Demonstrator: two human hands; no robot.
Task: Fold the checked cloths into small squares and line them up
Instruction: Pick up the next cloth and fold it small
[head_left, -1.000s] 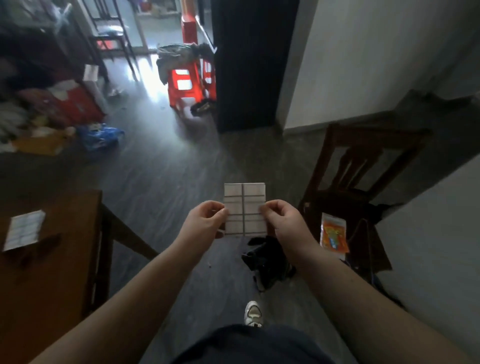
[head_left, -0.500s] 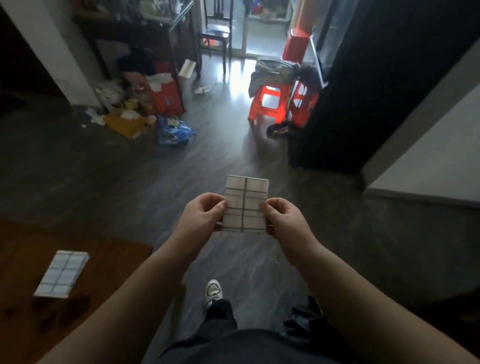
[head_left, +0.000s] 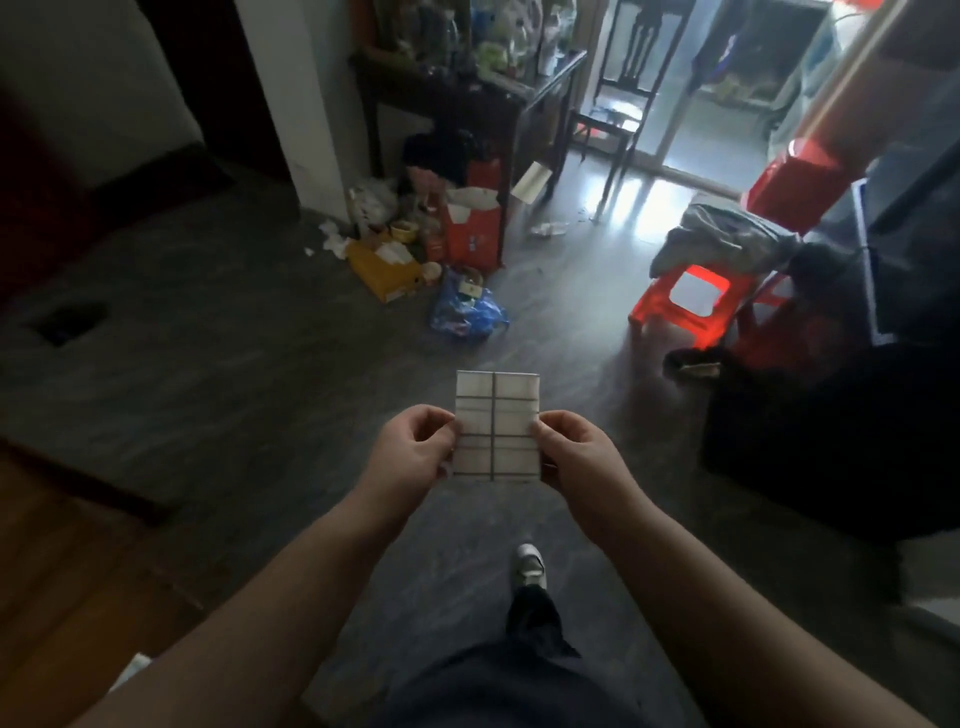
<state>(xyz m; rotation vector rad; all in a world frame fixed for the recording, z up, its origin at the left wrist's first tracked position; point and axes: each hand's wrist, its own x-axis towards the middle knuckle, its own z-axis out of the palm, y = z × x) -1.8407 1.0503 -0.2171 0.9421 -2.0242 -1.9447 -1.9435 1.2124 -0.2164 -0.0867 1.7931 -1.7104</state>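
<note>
The left hand (head_left: 415, 452) and right hand (head_left: 576, 457) curl fingers and thumbs tight on the side edges of a white folded cloth rectangle crossed by dark grid lines (head_left: 496, 423), upright between the fingertips, rising above them.

We see a matt checked cloth (head_left: 496, 426), a grey wood-grain floor (head_left: 260, 364) shining glossy by the doorway, a glossy red plastic stool (head_left: 655, 304), a crinkled blue plastic bag (head_left: 467, 314) and a smooth brown wooden tabletop (head_left: 57, 561).
</note>
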